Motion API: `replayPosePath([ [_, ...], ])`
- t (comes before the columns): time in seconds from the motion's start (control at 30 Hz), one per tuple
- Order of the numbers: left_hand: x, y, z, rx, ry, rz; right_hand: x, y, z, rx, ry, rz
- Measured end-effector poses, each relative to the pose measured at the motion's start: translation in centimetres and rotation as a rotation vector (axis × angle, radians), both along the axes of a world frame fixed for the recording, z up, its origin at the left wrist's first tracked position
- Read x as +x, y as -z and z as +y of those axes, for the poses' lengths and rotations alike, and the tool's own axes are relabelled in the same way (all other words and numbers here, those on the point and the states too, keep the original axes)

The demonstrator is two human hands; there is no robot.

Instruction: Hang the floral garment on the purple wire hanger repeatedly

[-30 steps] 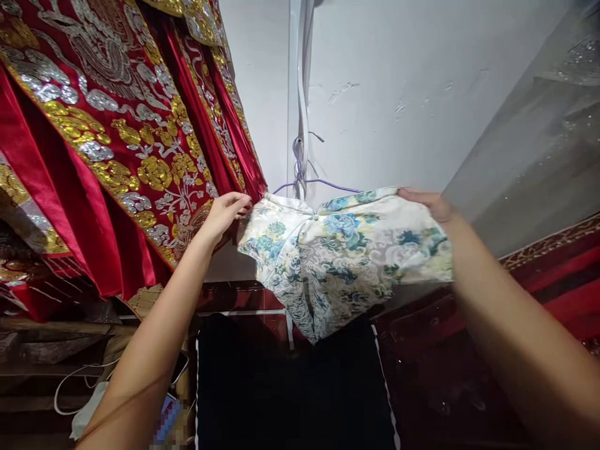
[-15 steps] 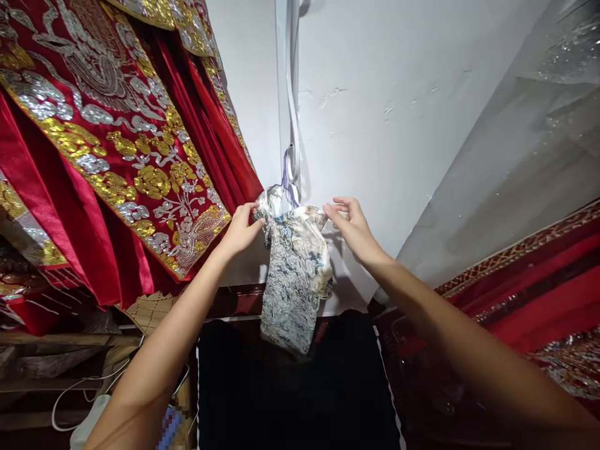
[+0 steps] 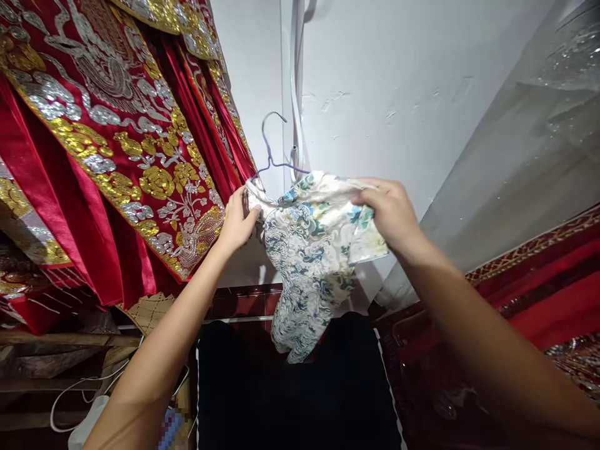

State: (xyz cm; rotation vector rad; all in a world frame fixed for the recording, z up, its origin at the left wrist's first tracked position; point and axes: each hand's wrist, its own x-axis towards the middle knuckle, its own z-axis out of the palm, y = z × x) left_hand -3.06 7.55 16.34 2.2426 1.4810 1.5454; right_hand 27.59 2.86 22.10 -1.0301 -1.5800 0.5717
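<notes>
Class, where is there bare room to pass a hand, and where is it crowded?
A hand could likely pass before the white wall, above the right hand, between the white strip and the translucent sheet. Around the left hand it is crowded, between the embroidered red cloth and floral garment.

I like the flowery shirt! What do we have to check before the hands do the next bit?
1. Left hand on the shirt: ok, it is at the shoulder by the collar.
2. Right hand on the shirt: ok, thumb and fingers pinch the sleeve.
3. Hanger in the collar: ok, its arms run down into the neck opening.
4. Both hanger ends inside the shoulders: cannot tell, the cloth hides them.
5. Hook caught on something: cannot tell, though nothing shows in its curve.
6. Shirt smooth: not ok, it hangs creased.
</notes>
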Motion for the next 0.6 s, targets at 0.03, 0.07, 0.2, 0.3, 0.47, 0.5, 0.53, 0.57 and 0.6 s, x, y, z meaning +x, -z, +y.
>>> replayPosePath([
  [0.03,0.0,-0.3,-0.1,0.027,-0.012,-0.013,0.1,-0.8,-0.3,0.025,-0.013,-0.015],
  [0.07,0.1,-0.5,-0.3,0.052,-0.023,-0.033,0.1,-1.4,-0.8,0.033,-0.041,-0.041],
  [0.2,1.1,-0.4,-1.4,0.019,-0.016,-0.204,-0.5,-1.5,-4.3,-0.029,-0.457,-0.22],
  [0.3,2.5,0.5,-2.8,-0.058,0.024,-0.397,-0.9,0.5,-6.2,-0.103,-0.889,-0.357],
  [0.47,6.5,0.4,-6.1,-0.177,0.305,-0.737,-2.1,6.9,-4.6,0.121,-0.454,-0.529],
  [0.5,7.5,-0.1,-6.8,-0.231,0.398,-0.811,-2.6,8.3,-4.1,0.192,-0.362,-0.589],
  [0.53,8.4,-0.6,-7.4,-0.283,0.492,-0.878,-3.1,9.4,-3.8,0.275,-0.302,-0.64],
  [0.57,9.2,-1.1,-7.9,-0.327,0.588,-0.935,-3.6,10.3,-3.6,0.347,-0.255,-0.674],
  [0.6,9.8,-1.6,-8.4,-0.364,0.679,-0.981,-3.9,10.9,-3.5,0.407,-0.213,-0.684],
])
